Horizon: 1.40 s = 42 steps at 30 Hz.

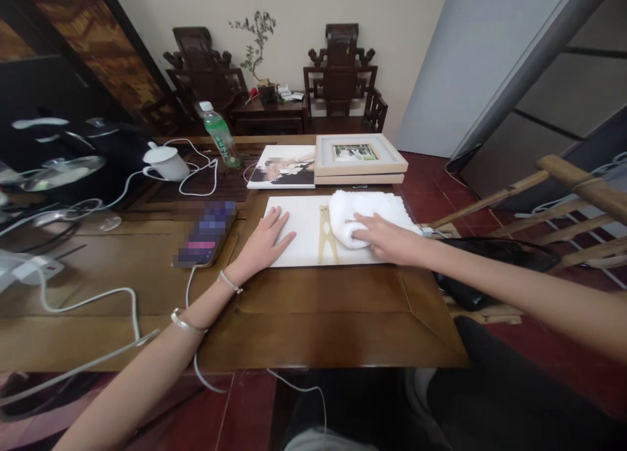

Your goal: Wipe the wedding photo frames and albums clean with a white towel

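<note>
A white flat panel (300, 251) lies on the wooden table in front of me, with a thin yellowish A-shaped stand piece (324, 236) across its middle. My left hand (269, 238) rests on the panel's left end, fingers spread and holding nothing. On the right end, my right hand (379, 235) is closed over a folded white towel (365, 209), pressing it against the panel. The towel hides the panel's right side. Part of my right fingers sinks into the cloth.
Behind the panel lie a photo print (281, 170) and stacked pale wooden frames (360, 157). To the left are a phone (208, 235) with a cable, a green-labelled bottle (220, 137), a white lidded cup (166, 162) and a pot (63, 173). A wooden chair (578, 183) stands right.
</note>
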{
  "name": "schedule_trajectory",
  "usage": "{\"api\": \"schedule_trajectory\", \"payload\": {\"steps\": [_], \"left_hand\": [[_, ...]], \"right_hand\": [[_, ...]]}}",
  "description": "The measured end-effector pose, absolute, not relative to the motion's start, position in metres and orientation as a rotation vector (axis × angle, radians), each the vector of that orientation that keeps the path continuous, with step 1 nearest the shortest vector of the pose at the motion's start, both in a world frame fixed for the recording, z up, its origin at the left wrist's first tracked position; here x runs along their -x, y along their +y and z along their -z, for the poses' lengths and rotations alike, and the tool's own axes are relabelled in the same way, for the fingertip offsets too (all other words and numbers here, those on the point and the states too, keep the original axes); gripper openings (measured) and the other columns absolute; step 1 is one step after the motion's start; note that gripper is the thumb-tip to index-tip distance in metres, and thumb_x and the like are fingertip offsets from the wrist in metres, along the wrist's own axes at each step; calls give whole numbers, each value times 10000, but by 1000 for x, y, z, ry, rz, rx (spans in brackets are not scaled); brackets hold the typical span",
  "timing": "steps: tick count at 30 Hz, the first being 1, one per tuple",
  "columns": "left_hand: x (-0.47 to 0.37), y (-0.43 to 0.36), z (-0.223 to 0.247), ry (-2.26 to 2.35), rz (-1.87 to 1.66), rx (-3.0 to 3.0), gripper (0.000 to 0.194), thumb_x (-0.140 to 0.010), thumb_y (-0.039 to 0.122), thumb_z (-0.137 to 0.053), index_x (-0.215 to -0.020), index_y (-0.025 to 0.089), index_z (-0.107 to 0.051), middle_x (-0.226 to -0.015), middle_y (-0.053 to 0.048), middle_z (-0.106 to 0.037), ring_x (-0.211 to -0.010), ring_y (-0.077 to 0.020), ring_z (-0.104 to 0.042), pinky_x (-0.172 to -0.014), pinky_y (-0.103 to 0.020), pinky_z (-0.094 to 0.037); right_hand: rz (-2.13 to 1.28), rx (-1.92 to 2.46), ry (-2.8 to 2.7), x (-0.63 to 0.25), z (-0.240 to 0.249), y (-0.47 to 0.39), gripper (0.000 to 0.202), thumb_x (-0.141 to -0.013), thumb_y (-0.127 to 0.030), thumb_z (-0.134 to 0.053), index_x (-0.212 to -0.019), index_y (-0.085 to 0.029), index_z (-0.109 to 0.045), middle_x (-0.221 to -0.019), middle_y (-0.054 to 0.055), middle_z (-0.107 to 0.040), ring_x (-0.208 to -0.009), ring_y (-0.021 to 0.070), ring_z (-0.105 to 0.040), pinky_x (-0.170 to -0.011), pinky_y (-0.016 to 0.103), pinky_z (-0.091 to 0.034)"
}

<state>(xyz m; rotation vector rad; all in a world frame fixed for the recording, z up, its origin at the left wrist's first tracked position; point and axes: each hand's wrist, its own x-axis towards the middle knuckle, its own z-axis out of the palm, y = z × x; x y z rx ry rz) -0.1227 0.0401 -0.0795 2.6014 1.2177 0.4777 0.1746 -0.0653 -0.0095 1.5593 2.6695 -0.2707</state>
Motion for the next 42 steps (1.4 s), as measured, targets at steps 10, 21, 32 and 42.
{"api": "schedule_trajectory", "payload": {"steps": [10,21,32,42], "left_hand": [[123,43,81,1222,-527,-2527,623,-951,515,-403,-1434,122,-412,-1582,-178,-285,-1484,-319,-209,-1192,-505,-206],[120,50,82,1214,-558,-2515,646,-943,551,-404,-1425,122,-438,-1575,-170,-308,-1478,-311,-232,-1196,-488,-214],[123,51,82,1175,-546,-2565,679,-948,555,-401,-1440,88,-423,-1576,-193,-293,-1478,-310,-236,-1205,-469,-196],[122,51,86,1158,-578,-2574,613,-959,511,-405,-1434,124,-424,-1577,-185,-294,-1483,-325,-209,-1194,-511,-205]], "right_hand": [[309,-1391,2819,-167,12,-147,569,-645,124,-444,-1073,-170,-676,-1511,158,-431,-1458,360,-230,-1113,675,-253],[252,-1503,2752,-187,0,-54,499,-657,74,-419,-1037,-178,-622,-1241,162,-622,-1198,288,-557,-963,455,-452],[229,-1582,2716,-186,-4,-7,391,-693,39,-395,-963,-172,-582,-924,100,-637,-868,231,-595,-763,322,-430],[245,-1485,2823,-165,0,-139,512,-646,102,-416,-987,-190,-662,-1374,168,-561,-1348,316,-449,-1066,554,-389]]}}
